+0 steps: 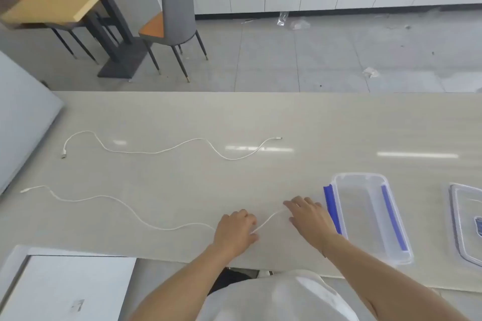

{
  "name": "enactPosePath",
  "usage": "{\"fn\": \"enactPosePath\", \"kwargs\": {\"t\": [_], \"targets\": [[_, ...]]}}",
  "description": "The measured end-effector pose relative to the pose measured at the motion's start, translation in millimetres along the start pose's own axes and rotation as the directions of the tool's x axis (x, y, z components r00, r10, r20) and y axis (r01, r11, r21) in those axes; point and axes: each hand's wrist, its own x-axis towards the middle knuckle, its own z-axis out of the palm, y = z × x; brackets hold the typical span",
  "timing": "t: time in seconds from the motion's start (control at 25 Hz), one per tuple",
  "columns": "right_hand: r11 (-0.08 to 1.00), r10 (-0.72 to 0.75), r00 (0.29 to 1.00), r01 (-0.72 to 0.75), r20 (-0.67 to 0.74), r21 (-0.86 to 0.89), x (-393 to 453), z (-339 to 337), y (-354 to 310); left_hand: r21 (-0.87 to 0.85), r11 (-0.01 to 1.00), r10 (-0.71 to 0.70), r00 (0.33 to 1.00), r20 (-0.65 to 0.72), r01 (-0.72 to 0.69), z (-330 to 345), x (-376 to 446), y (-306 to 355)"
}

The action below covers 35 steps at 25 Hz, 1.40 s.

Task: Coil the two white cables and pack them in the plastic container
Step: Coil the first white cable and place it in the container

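A: Status of the hands?

B: Left hand (pixel 236 229) pinches the near cable (pixel 104 197); right hand (pixel 307 214) has its fingers (pixel 289 204) on the cable's end, grip unclear. Far cable (pixel 156 151) lies loose on the worktop (pixel 339 122); box (pixel 371 216) stands open just beside the right hand.

A: Risks?

B: The long tail may drag, kink or snag while coiling. A slack coil will likely spring open. The right forearm may nudge the box.

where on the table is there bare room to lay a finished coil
Bare: the far right, beyond the plastic container; the strip between the far cable and near cable. Crowded: the near edge, where left hand and right hand work beside the container, lid right.
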Motion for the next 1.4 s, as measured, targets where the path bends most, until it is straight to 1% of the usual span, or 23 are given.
{"fn": "enactPosePath", "kwargs": {"t": [0.08,0.12,0.2,0.24,0.28,0.32,0.4,0.48,0.56,0.64,0.72,0.8,0.88,0.96,1.04,1.08,1.12,1.2,1.24,1.28,1.32,1.36,1.4], "targets": [[1.000,0.002,1.000,-0.002,-0.002,-0.006,5,1,-1,0.062,0.998,-0.008,0.998,-0.067,0.012,3,3,9],[1.000,0.006,1.000,-0.006,0.001,-0.023,6,3,-2,0.095,0.996,0.001,0.997,-0.079,0.006,6,2,13],[0.999,0.038,0.999,-0.039,0.019,0.017,6,6,-3,0.143,0.990,-0.011,0.998,-0.064,0.021,9,1,18],[0.993,0.070,0.997,-0.072,0.026,0.089,6,8,-2,0.146,0.989,-0.009,0.998,-0.061,0.018,9,1,19],[0.972,0.119,0.992,-0.126,0.046,0.200,6,7,0,0.142,0.990,0.001,0.997,-0.071,0.009,8,2,19],[0.926,0.163,0.983,-0.184,0.090,0.329,7,3,2,0.128,0.992,0.009,0.995,-0.095,0.003,8,3,17],[0.787,0.170,0.968,-0.246,0.185,0.566,7,-8,6,0.041,0.999,-0.024,0.991,-0.135,0.030,-1,2,13],[0.621,0.117,0.956,-0.281,0.268,0.731,2,-26,4,-0.139,0.990,-0.064,0.972,-0.225,0.033,-16,0,3],[0.403,0.025,0.938,-0.326,0.345,0.855,-8,-44,-4,-0.334,0.942,-0.097,0.932,-0.349,-0.027,-36,-2,-9],[0.181,-0.108,0.933,-0.322,0.344,0.929,-19,-62,-15,-0.457,0.883,-0.114,0.896,-0.429,-0.106,-56,-1,-13],[-0.022,-0.224,0.935,-0.285,0.273,0.958,-26,-78,-27,-0.530,0.830,-0.093,0.894,-0.438,-0.173,-69,1,-10],[-0.161,-0.274,0.941,-0.247,0.198,0.955,-29,-91,-39,-0.573,0.793,-0.077,0.900,-0.429,-0.205,-74,2,-4],[-0.267,-0.274,0.952,-0.208,0.133,0.941,-26,-101,-48,-0.607,0.767,-0.070,0.912,-0.403,-0.210,-76,2,2],[-0.374,-0.261,0.963,-0.171,0.074,0.911,-23,-107,-53,-0.613,0.755,-0.015,0.929,-0.371,-0.233,-75,-1,8],[-0.476,-0.200,0.979,-0.138,0.046,0.868,-19,-111,-54,-0.565,0.784,0.038,0.928,-0.370,-0.257,-72,-7,16],[-0.510,-0.150,0.988,-0.106,0.033,0.854,-17,-111,-54,-0.529,0.807,0.061,0.928,-0.369,-0.263,-71,-11,20],[-0.524,-0.097,0.995,-0.067,0.018,0.849,-14,-111,-53,-0.494,0.831,0.079,0.933,-0.350,-0.256,-70,-14,24],[-0.518,-0.001,1.000,0.004,-0.005,0.855,-10,-107,-51,-0.413,0.884,0.114,0.957,-0.267,-0.220,-73,-21,30],[-0.502,0.038,0.999,0.030,-0.013,0.864,-8,-106,-51,-0.360,0.909,0.133,0.964,-0.230,-0.211,-75,-24,33],[-0.461,0.070,0.997,0.048,-0.017,0.886,-8,-104,-52,-0.302,0.930,0.151,0.968,-0.199,-0.207,-78,-27,34],[-0.364,0.099,0.995,0.057,-0.022,0.930,-7,-103,-52,-0.241,0.947,0.172,0.969,-0.179,-0.212,-83,-29,35],[-0.208,0.117,0.993,0.058,-0.034,0.976,-8,-101,-52,-0.184,0.958,0.190,0.968,-0.164,-0.220,-89,-32,35],[-0.036,0.102,0.994,0.051,-0.047,0.998,-9,-101,-52,-0.149,0.964,0.199,0.968,-0.152,-0.222,-96,-35,34]]}}
